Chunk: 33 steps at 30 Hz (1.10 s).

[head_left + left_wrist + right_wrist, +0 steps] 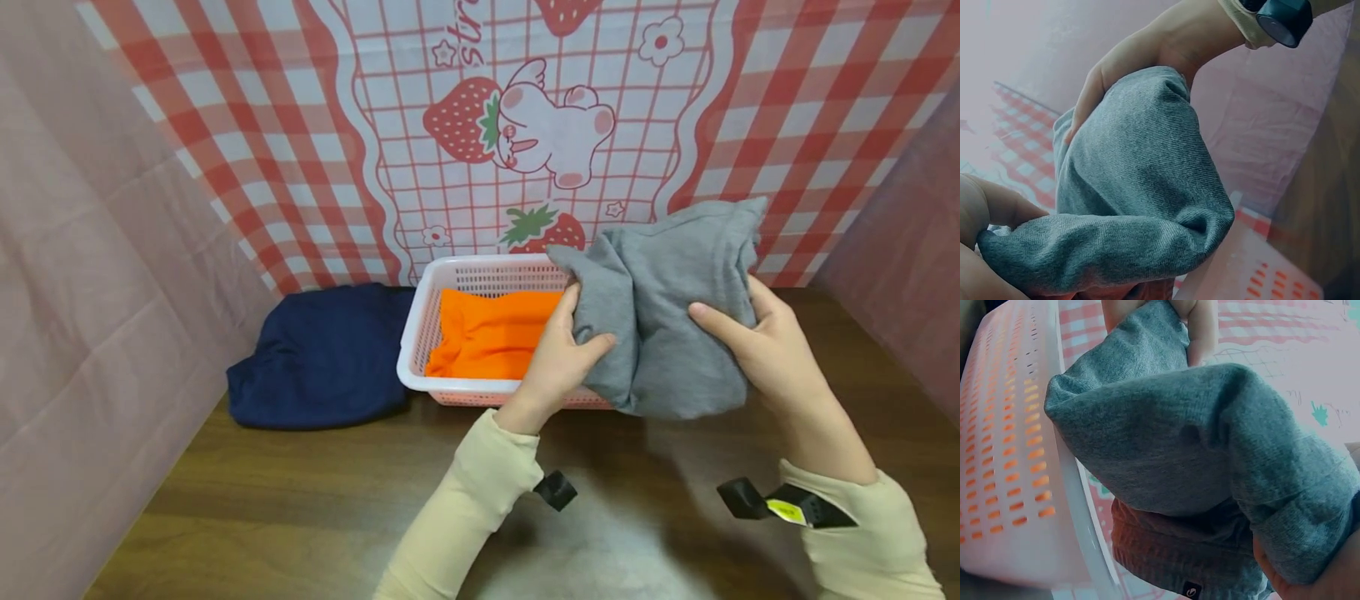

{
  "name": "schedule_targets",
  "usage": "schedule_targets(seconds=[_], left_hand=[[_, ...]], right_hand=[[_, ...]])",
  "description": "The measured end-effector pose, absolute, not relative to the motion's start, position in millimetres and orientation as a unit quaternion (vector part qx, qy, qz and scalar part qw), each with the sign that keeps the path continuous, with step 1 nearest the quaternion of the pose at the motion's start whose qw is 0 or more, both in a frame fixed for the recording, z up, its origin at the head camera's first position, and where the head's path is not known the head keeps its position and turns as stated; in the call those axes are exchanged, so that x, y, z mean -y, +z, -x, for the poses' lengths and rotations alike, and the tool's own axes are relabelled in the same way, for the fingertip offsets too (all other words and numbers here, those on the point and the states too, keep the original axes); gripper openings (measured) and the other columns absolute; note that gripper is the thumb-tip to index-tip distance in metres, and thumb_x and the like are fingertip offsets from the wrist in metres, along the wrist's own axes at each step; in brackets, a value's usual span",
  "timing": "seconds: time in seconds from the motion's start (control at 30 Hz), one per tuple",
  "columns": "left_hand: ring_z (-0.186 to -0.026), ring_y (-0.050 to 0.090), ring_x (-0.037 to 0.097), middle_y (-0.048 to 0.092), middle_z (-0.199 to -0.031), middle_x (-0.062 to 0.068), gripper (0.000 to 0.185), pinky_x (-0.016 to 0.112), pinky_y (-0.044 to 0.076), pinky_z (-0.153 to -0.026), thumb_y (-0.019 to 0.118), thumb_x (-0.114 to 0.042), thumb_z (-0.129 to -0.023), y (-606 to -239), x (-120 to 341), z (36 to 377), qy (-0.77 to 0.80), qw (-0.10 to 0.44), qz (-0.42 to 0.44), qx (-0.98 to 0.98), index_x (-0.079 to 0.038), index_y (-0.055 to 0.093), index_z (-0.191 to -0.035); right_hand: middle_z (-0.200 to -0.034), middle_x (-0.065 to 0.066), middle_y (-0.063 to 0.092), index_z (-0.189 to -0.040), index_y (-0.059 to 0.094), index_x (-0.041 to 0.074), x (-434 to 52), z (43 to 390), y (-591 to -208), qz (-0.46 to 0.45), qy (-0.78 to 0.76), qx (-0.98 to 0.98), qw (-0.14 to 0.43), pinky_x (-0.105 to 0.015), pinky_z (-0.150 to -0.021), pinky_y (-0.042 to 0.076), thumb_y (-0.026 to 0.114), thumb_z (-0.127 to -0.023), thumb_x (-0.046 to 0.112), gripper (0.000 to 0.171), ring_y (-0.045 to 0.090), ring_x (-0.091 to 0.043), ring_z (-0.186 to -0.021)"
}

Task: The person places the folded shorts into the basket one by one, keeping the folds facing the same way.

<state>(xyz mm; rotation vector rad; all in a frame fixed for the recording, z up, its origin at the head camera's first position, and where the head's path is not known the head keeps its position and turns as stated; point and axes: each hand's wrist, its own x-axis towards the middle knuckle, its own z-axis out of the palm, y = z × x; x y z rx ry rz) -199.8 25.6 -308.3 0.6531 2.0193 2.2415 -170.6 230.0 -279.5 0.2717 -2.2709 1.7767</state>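
Note:
Both hands hold a folded grey garment (667,308) up above the table, just over the right end of a white plastic basket (420,321). My left hand (558,354) grips its left edge, thumb on the front. My right hand (757,337) grips the right edge, thumb across the cloth. An orange garment (491,333) lies folded in the basket. In the left wrist view the grey garment (1135,206) fills the frame, with the right hand (1147,56) at its far side. The right wrist view shows the grey garment (1210,462) beside the basket wall (1016,456) and the left hand's fingers (1200,328).
A dark blue garment (322,354) lies bunched on the wooden table (300,500) left of the basket. A red-checked strawberry cloth (525,125) hangs behind, with pink fabric walls (97,292) on both sides.

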Motion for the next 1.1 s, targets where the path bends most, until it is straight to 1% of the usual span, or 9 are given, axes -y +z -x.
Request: schedule_targets(seconds=[0.13,0.23,0.37,0.43,0.53,0.7,0.9,1.0,1.1], left_hand=[[-0.124,0.037,0.005,0.030,-0.143,-0.014,0.073,0.027,0.035,-0.099,0.056,0.001,-0.082,-309,-17,202,0.727,0.018,-0.206,-0.655,-0.025,0.025,-0.143],[-0.119,0.042,0.011,0.037,-0.140,-0.006,0.073,0.031,0.037,-0.098,0.055,0.004,-0.081,-309,-11,205,0.734,0.011,-0.211,-0.646,-0.022,0.027,-0.143],[-0.120,0.041,0.016,0.037,-0.139,0.001,0.072,0.037,0.036,-0.100,0.053,0.006,-0.081,-308,0,210,0.749,0.013,-0.198,-0.633,-0.018,0.024,-0.144],[-0.122,0.038,0.015,0.034,-0.142,0.001,0.073,0.038,0.034,-0.101,0.052,0.006,-0.082,-306,6,212,0.757,0.016,-0.182,-0.627,-0.017,0.021,-0.145],[-0.125,0.036,0.017,0.031,-0.144,0.003,0.075,0.039,0.032,-0.102,0.052,0.008,-0.081,-305,15,216,0.766,0.006,-0.166,-0.621,-0.014,0.019,-0.145],[-0.121,0.040,0.020,0.037,-0.140,0.009,0.073,0.037,0.035,-0.100,0.049,0.012,-0.079,-304,28,223,0.776,-0.013,-0.154,-0.612,-0.011,0.023,-0.144],[-0.108,0.045,0.018,0.045,-0.131,0.012,0.072,0.032,0.039,-0.092,0.048,0.015,-0.076,-305,44,232,0.776,-0.047,-0.132,-0.614,-0.010,0.030,-0.141],[-0.103,0.047,0.017,0.047,-0.127,0.013,0.071,0.029,0.040,-0.087,0.047,0.016,-0.075,-304,52,235,0.782,-0.057,-0.121,-0.608,-0.009,0.032,-0.140],[-0.100,0.048,0.016,0.049,-0.125,0.012,0.069,0.028,0.041,-0.083,0.046,0.016,-0.076,-305,61,237,0.784,-0.062,-0.115,-0.606,-0.009,0.034,-0.139]], right_hand=[[-0.116,0.002,0.051,-0.132,0.044,0.016,-222,177,-281,-0.094,0.645,0.750,0.112,-0.013,-0.071,0.044,0.060,-0.086,0.010,0.049,0.051,-0.005,-0.095],[-0.115,0.003,0.051,-0.131,0.045,0.015,-218,181,-280,-0.096,0.649,0.747,0.108,-0.013,-0.071,0.045,0.060,-0.086,0.012,0.047,0.052,-0.006,-0.094],[-0.114,0.003,0.053,-0.131,0.045,0.015,-212,188,-281,-0.100,0.666,0.733,0.095,-0.016,-0.069,0.047,0.061,-0.086,0.014,0.048,0.055,-0.005,-0.092],[-0.116,0.002,0.052,-0.133,0.044,0.016,-208,194,-282,-0.100,0.652,0.746,0.092,-0.016,-0.070,0.047,0.060,-0.087,0.017,0.049,0.055,-0.005,-0.093],[-0.121,0.000,0.050,-0.136,0.040,0.017,-204,203,-284,-0.107,0.602,0.785,0.094,-0.015,-0.072,0.045,0.059,-0.088,0.022,0.052,0.052,-0.004,-0.096],[-0.124,-0.007,0.050,-0.137,0.039,0.015,-194,216,-286,-0.105,0.550,0.823,0.092,-0.016,-0.076,0.043,0.057,-0.089,0.028,0.053,0.050,-0.003,-0.099],[-0.123,-0.008,0.050,-0.135,0.040,0.012,-187,232,-291,-0.116,0.542,0.828,0.086,-0.017,-0.082,0.040,0.059,-0.087,0.029,0.055,0.049,-0.003,-0.101],[-0.124,-0.010,0.049,-0.136,0.039,0.011,-185,238,-293,-0.124,0.528,0.836,0.081,-0.019,-0.083,0.040,0.059,-0.087,0.030,0.056,0.048,-0.004,-0.100],[-0.123,-0.013,0.050,-0.135,0.040,0.009,-182,243,-296,-0.121,0.520,0.842,0.077,-0.024,-0.085,0.040,0.059,-0.087,0.032,0.057,0.049,-0.008,-0.100]])
